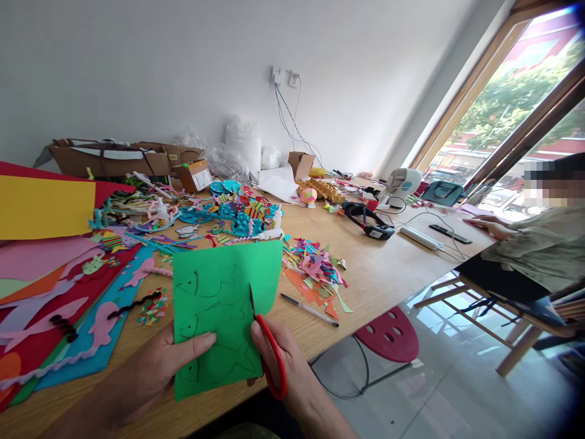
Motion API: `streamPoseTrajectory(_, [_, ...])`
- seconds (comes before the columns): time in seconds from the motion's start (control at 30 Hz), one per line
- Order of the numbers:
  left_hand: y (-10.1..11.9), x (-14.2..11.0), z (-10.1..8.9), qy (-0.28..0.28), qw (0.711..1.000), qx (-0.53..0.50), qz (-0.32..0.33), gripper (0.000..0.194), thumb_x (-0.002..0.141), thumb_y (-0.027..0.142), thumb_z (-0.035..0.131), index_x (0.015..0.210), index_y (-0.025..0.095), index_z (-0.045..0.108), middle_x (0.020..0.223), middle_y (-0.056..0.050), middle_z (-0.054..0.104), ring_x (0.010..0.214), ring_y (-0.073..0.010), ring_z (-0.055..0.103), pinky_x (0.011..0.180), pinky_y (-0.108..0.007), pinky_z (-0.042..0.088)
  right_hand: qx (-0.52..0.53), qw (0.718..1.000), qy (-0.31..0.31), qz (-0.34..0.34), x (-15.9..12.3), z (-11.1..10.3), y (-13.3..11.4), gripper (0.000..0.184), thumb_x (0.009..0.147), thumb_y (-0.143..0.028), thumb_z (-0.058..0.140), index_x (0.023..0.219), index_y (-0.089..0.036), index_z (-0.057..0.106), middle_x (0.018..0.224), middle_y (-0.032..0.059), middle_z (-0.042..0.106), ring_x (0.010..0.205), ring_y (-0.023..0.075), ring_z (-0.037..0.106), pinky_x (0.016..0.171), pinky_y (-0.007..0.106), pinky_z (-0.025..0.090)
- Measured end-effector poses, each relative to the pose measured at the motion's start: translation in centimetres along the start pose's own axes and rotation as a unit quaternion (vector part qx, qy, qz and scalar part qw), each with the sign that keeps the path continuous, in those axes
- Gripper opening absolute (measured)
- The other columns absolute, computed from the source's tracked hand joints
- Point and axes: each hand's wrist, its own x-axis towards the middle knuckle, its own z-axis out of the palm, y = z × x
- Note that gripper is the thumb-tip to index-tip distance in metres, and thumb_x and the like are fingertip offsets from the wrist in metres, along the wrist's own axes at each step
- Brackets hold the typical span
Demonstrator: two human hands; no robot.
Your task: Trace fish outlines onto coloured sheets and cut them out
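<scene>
A green paper sheet (pixel 219 329) with several fish outlines drawn in dark lines is held up above the table's front edge. My left hand (pixel 155 366) grips its left side, thumb on the front and fingers hidden behind. In my right hand (pixel 287 360) are red-handled scissors (pixel 276 366), their dark blade lying across the sheet right of the drawn fish. The lower part of the scissors' blades is hidden behind the paper. A pen (pixel 309 310) lies on the table just right of the sheet.
Paper scraps (pixel 315 262) lie beyond the pen. Coloured sheets (pixel 41 292) with pink paper fish (pixel 104 323) spread at the left. Craft pieces (pixel 247 213), a headset (pixel 368 221) and a fan (pixel 402 183) stand farther back. A person (pixel 539 244) sits at the right; a red stool (pixel 388 335) is below.
</scene>
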Motion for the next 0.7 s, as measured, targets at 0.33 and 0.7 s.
streamPoseTrajectory(0.33, [-0.6,0.1,-0.2,0.026,1.0,-0.014,-0.007,0.058,0.064,0.035,0.077,0.118,0.021,0.061,0.103,-0.009,0.069,0.097,-0.0343,0.063,0.096,-0.047,0.045,0.01,0.999,0.021,0.026,-0.1,0.2,0.6,0.054,0.074,-0.071,0.044,0.066,-0.017,0.044,0.048,-0.006,0.04,0.038,0.006,0.041,0.036,0.016,0.031])
streamPoseTrajectory(0.7, [-1.0,-0.3,-0.3,0.009,0.999,-0.032,-0.024,0.052,0.064,0.034,0.077,0.113,0.02,0.065,0.105,-0.01,0.069,0.102,-0.0345,0.061,0.098,-0.047,0.042,-0.051,0.998,0.019,0.011,-0.2,-0.3,0.7,0.053,0.078,-0.07,0.041,0.068,-0.018,0.047,0.057,-0.0024,0.048,0.055,0.0104,0.047,0.051,0.02,0.035])
